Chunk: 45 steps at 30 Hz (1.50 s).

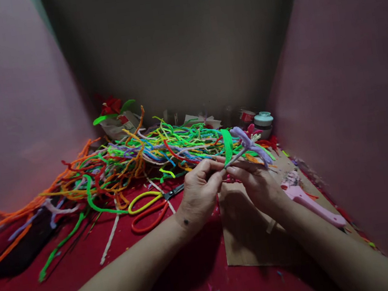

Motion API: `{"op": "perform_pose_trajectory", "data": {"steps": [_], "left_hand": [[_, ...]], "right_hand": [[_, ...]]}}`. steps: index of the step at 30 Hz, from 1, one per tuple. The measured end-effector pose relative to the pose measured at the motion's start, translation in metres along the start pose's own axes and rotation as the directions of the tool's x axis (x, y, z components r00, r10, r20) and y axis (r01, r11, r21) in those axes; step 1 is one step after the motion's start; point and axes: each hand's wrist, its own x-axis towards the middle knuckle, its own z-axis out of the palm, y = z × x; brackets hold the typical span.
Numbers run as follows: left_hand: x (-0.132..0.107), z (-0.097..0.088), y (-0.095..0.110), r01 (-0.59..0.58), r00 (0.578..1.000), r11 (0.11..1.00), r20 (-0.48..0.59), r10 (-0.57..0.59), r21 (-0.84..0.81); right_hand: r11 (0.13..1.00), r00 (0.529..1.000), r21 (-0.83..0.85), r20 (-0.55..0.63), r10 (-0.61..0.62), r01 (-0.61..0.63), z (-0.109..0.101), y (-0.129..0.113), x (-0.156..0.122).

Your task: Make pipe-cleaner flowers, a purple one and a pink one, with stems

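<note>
Both hands meet above the front of the pile, fingers pinched around the stem of a pipe-cleaner flower (249, 143). Its petals are lavender with pale stamens, and a green pipe-cleaner leaf (227, 142) rises beside the stem. My left hand (202, 190) is closed, thumb and forefinger pressed together at the lower end of the stem. Just right of it, my right hand (257, 182) grips the same spot, its fingertips partly hidden. Scissors (165, 196) with one yellow and one red handle lie left of my left hand, blade tips out of sight behind it.
A tangled heap of coloured pipe cleaners (151, 146) spreads across the red cloth (152, 262). Cardboard (250, 234) lies under my right hand, with a pink glue gun (312, 203) to its right. Behind stand a jar with a pale-blue lid (263, 119) and a red flower (111, 105).
</note>
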Motion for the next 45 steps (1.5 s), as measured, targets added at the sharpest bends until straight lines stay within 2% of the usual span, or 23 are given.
{"op": "perform_pose_trajectory", "data": {"steps": [5,10,13,17,21,24,26,29,32,35,37,39,41,42,43,45], "left_hand": [[0.003,0.0,0.0,0.101,0.995,0.973,0.042,-0.095,-0.209],[0.006,-0.002,-0.002,0.172,0.985,0.939,0.055,-0.163,-0.298],[0.006,-0.003,-0.001,0.254,0.967,0.898,0.09,-0.237,-0.36],[0.008,-0.007,0.004,0.371,0.928,0.822,0.196,-0.315,-0.432],[0.008,-0.01,0.008,0.513,0.854,0.716,0.367,-0.369,-0.473],[0.006,-0.013,0.009,0.571,0.808,0.669,0.469,-0.356,-0.476],[0.006,-0.015,0.009,0.598,0.785,0.65,0.508,-0.356,-0.469],[0.007,-0.018,0.009,0.643,0.749,0.622,0.537,-0.389,-0.446],[0.009,-0.021,0.008,0.649,0.745,0.625,0.526,-0.41,-0.433],[0.01,-0.02,0.007,0.598,0.786,0.683,0.475,-0.397,-0.419],[0.008,-0.018,0.007,0.512,0.847,0.763,0.379,-0.373,-0.395],[0.005,-0.015,0.005,0.378,0.918,0.871,0.248,-0.31,-0.314],[0.0,-0.011,0.001,0.176,0.98,0.977,0.117,-0.162,-0.122],[-0.002,-0.009,-0.002,0.054,0.996,0.998,0.072,-0.055,0.015],[-0.004,-0.008,-0.005,-0.078,0.996,0.983,0.051,0.071,0.164],[-0.007,-0.007,-0.012,-0.306,0.951,0.859,0.093,0.294,0.411]], "right_hand": [[0.99,0.998,0.129,0.011,-0.058,0.056,0.004,0.004,0.0],[0.981,0.999,0.19,-0.027,0.045,-0.039,0.002,0.018,-0.001],[0.966,0.998,0.251,0.006,0.067,-0.067,-0.002,0.024,0.0],[0.969,0.995,0.239,0.094,0.034,-0.056,-0.005,0.021,0.004],[0.963,0.995,0.268,0.098,-0.006,-0.021,-0.008,0.016,0.005],[0.966,0.986,0.258,0.163,-0.026,-0.017,-0.012,0.013,0.004],[0.973,0.982,0.23,0.183,-0.053,0.009,-0.013,0.011,0.003],[0.979,0.987,0.192,0.132,-0.088,0.062,-0.011,0.01,0.001],[0.98,0.993,0.186,0.075,-0.089,0.074,-0.006,0.012,-0.001],[0.974,0.998,0.22,0.023,-0.06,0.053,0.0,0.014,-0.003],[0.973,0.999,0.23,0.011,-0.036,0.033,0.004,0.015,-0.003],[0.971,0.999,0.235,-0.008,-0.031,0.032,0.008,0.014,-0.004],[0.971,0.998,0.236,-0.039,-0.039,0.047,0.011,0.013,-0.005],[0.973,0.998,0.225,-0.058,-0.038,0.05,0.012,0.012,-0.005],[0.979,0.997,0.198,-0.074,-0.029,0.044,0.014,0.011,-0.006],[0.994,0.993,0.111,-0.116,0.012,0.001,0.015,0.009,-0.009]]}}
